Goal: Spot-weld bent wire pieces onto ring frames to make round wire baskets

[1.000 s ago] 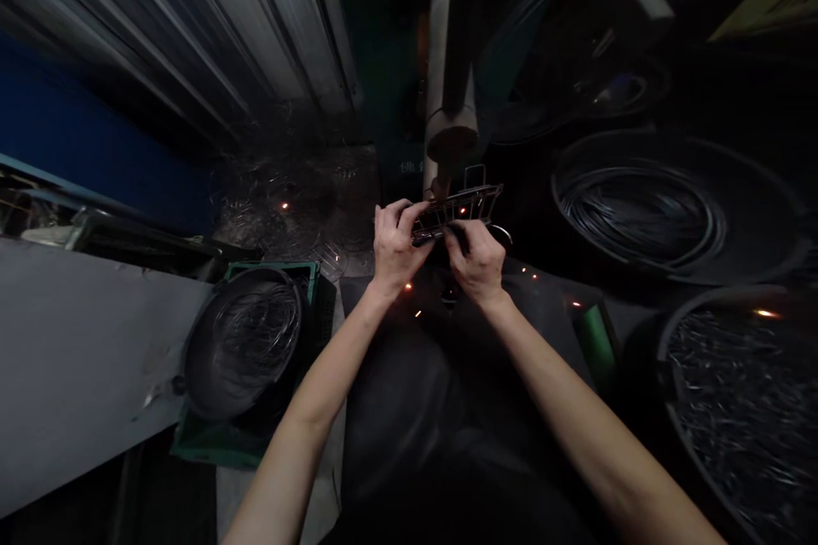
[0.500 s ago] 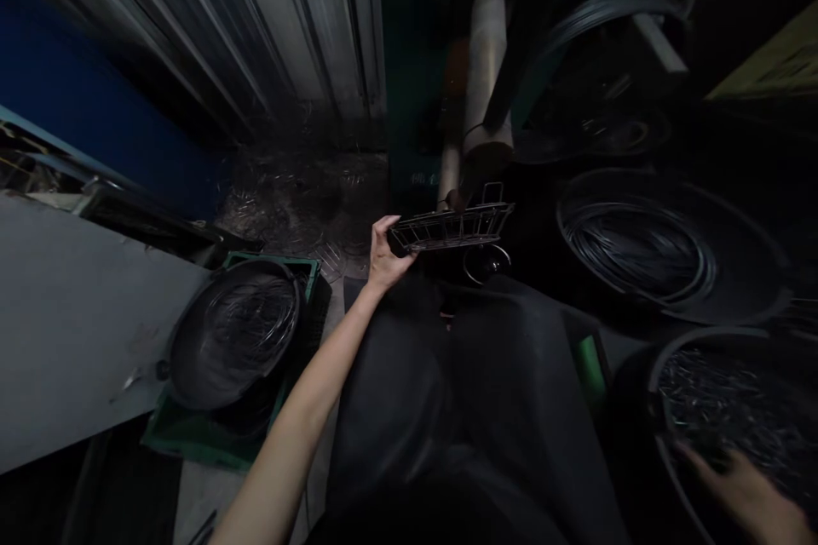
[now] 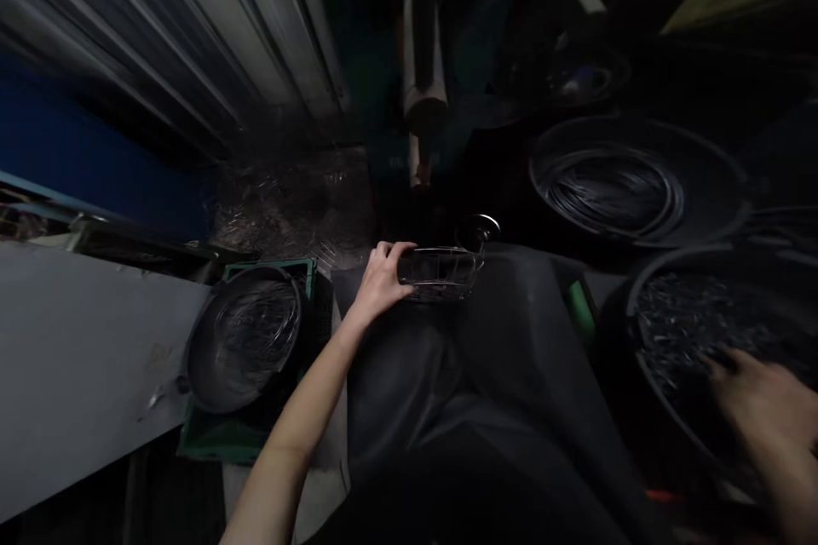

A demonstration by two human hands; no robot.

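My left hand (image 3: 382,279) grips the near end of a small wire basket (image 3: 440,289), thumb below and fingers over its top rim. The basket is held above my lap, with a wire ring (image 3: 479,230) just beyond its far end. At the right, my right hand (image 3: 751,387) reaches into a dark tub (image 3: 632,306) filled with small bent metal wire pieces (image 3: 696,315). Its fingertips meet the pieces, but motion blur hides whether they hold any.
A machine with a cylindrical arm (image 3: 425,94) stands ahead. Coiled wire (image 3: 613,192) lies in a wide basin at the right. On the left, a black basin (image 3: 198,358) of wire rings sits on a green crate (image 3: 217,447), beside a grey panel (image 3: 77,366). Wire scraps (image 3: 287,204) litter the floor.
My left hand has drawn the basket away from the machine arm, down towards my lap. The right hand has moved further over the wire pieces in the tub. The view has shifted.
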